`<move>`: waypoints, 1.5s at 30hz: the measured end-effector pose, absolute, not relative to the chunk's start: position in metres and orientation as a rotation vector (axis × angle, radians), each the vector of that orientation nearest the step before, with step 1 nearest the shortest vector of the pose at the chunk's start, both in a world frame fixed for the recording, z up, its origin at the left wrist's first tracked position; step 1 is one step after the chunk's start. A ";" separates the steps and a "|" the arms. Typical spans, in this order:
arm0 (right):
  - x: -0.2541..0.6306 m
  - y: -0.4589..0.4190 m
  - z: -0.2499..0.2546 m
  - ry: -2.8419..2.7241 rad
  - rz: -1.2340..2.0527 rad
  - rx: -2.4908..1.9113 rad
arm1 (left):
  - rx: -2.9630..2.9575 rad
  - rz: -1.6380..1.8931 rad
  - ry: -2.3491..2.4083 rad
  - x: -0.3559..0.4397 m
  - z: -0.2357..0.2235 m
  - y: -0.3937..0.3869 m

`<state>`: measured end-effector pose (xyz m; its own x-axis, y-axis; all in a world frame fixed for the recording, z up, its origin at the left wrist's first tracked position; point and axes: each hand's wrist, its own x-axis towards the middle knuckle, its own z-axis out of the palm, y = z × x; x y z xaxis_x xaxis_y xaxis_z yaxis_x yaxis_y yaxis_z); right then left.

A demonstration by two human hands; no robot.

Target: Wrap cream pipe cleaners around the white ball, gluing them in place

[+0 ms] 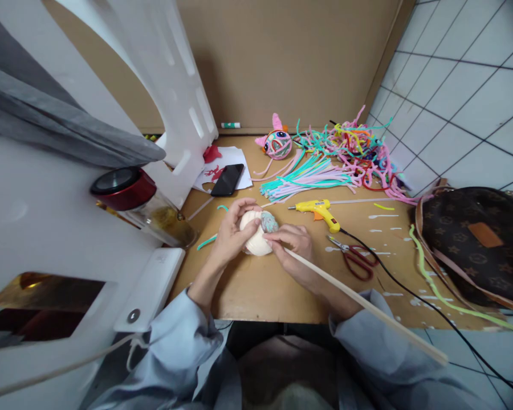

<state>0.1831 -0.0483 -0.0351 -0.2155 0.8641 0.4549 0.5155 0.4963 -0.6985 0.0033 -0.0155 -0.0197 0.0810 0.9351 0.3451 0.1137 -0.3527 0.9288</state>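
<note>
A round ball (256, 246), mostly covered in cream fuzzy strands, sits in the grasp of my left hand (231, 234), whose fingers curl over its top and left side. A patch of grey-teal (269, 222) shows on its upper right. My right hand (294, 244) pinches a long cream pipe cleaner (367, 303) against the ball's right side. The free length of this strand runs over my right forearm to the lower right. Teal pipe cleaner pieces (207, 242) lie left of my left hand.
A yellow glue gun (318, 209) and red-handled scissors (358, 259) lie to the right. Behind are bundled pipe cleaners (312, 177), a pink-eared decorated ball (277, 143) and a phone (227, 180). A glass bottle (162, 219) stands left; a brown bag (479, 239) sits right.
</note>
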 end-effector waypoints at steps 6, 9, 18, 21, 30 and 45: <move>0.181 -0.049 -0.033 -1.870 0.483 -1.162 | 1.589 1.348 1.086 0.004 -0.018 -0.015; 0.181 -0.050 -0.033 -1.882 0.490 -1.169 | 1.584 1.343 1.099 0.004 -0.018 -0.016; 0.180 -0.050 -0.033 -1.849 0.517 -1.146 | 1.653 1.326 1.160 0.004 -0.014 -0.017; 0.180 -0.050 -0.032 -1.845 0.513 -1.146 | 1.709 1.284 1.204 0.004 -0.012 -0.018; 0.180 -0.050 -0.030 -1.861 0.513 -1.185 | 1.748 1.299 1.119 0.002 -0.012 -0.017; 0.180 -0.048 -0.034 -1.840 0.532 -1.178 | 1.757 1.291 1.100 0.000 -0.017 -0.016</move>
